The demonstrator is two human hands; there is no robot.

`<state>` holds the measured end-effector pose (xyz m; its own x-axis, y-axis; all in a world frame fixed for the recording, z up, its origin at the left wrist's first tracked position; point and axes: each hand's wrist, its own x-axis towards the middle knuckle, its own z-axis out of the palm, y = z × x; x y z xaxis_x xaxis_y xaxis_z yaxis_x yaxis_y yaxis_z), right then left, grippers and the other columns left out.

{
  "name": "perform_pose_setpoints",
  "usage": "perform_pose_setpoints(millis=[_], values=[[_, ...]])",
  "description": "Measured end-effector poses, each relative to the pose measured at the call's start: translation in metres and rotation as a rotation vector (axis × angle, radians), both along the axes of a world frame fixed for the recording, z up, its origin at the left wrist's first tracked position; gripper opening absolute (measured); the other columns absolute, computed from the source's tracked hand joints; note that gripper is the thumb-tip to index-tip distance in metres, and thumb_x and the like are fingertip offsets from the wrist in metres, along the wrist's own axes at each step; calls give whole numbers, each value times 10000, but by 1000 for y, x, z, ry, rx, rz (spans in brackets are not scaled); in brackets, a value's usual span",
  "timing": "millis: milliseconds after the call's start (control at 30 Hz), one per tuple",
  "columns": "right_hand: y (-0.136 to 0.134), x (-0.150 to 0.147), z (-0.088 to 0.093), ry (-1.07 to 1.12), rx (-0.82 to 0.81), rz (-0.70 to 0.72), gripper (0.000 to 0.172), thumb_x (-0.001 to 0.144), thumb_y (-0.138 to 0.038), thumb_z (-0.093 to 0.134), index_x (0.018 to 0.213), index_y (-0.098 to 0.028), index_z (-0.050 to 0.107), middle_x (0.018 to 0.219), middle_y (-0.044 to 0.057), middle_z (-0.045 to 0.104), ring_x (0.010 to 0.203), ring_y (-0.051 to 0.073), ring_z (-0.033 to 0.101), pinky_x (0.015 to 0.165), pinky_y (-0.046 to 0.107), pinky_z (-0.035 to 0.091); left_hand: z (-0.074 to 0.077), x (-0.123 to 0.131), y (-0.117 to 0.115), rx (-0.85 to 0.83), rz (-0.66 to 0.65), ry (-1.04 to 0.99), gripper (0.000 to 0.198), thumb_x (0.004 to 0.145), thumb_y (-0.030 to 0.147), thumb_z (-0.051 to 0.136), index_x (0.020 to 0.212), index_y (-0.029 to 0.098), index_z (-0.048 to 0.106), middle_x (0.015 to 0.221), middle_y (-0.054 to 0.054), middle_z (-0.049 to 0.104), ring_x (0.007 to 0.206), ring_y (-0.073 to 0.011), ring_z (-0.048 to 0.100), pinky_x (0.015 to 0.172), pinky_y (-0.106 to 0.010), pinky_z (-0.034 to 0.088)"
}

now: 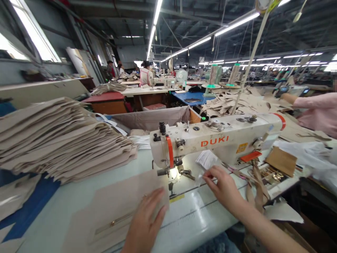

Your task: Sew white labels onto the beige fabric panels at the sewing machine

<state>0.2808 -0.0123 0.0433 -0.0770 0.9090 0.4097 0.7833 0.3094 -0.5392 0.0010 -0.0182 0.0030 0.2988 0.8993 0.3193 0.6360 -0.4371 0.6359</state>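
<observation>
So, the left hand (146, 225) lies flat, fingers slightly spread, on the beige fabric piece (116, 207) at lower centre, its edge under the sewing machine (218, 140). The right hand (223, 186) has its fingertips pinched on a white label (206, 160) mid-frame. There's bare table (195, 214) between the hands, and a fabric stack (60, 140) crowds the left.

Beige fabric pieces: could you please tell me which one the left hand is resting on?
The single flat piece before the sewing machine; the left hand lies on it. The rest sit in the tall stack farther left.
</observation>
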Motion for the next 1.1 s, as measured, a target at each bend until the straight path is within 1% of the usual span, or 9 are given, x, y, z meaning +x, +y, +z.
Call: perform_pose_setpoints(millis=[100,200,333,533,667,767,867,967,1100], values=[[-23,-47,-6,58,61,158,146,900,-188,505,781,-190,590,777,47,596,762,194,552,677,292,426,17,27,-14,-564,-37,-439,505,875,530,464,1232,199,602,1172,-103,682,1099,-248,624,925,-399,509],[-36,-83,-15,87,88,239,156,915,-175,489,796,-188,589,782,49,601,758,199,538,669,304,413,23,37,-16,-810,33,-646,539,794,550,570,1184,181,625,1081,-86,710,975,-243,655,816,-356,524],[-35,-97,-22,243,9,334,135,922,-191,493,898,-206,626,875,52,628,837,194,558,742,304,436,23,20,-12,-825,100,-645,635,659,555,685,1134,139,626,861,-72,731,810,-231,659,740,-331,489],[-14,-88,-24,676,-306,205,224,836,-322,562,1007,-186,610,851,38,622,759,169,582,659,277,456,36,0,-14,-732,77,-479,617,680,515,634,1155,126,573,711,-26,703,747,-218,663,757,-333,465],[-4,-93,-30,841,-613,330,261,747,-434,650,781,-177,629,615,-17,583,562,126,531,554,248,417,41,-8,-11,-674,56,-319,550,735,443,555,1189,132,556,702,-17,703,734,-213,665,723,-321,483],[2,-99,-35,907,-682,310,306,688,-474,704,707,-183,610,548,-34,564,500,114,511,523,244,416,39,-17,-8,-499,90,-153,473,798,365,490,1210,142,555,789,-34,728,759,-210,672,724,-325,510],[8,-105,-39,939,-711,288,349,665,-517,714,709,-188,609,540,-38,570,502,123,541,529,251,443,36,-19,-6,25,77,132,365,850,302,476,1164,172,609,1044,-84,715,951,-234,649,858,-380,498],[14,-110,-42,941,-725,290,372,680,-544,692,728,-182,619,555,-31,585,519,133,571,548,260,467,34,-13,-4,509,-101,405,312,912,215,421,1143,201,630,1119,-78,689,1052,-229,598,970,-414,428],[20,-115,-44,916,-714,281,352,729,-516,653,773,-166,642,597,-12,611,549,140,597,579,271,491,31,-4,7,668,-225,508,341,938,120,330,1036,155,655,976,-78,706,944,-192,610,944,-367,440]])
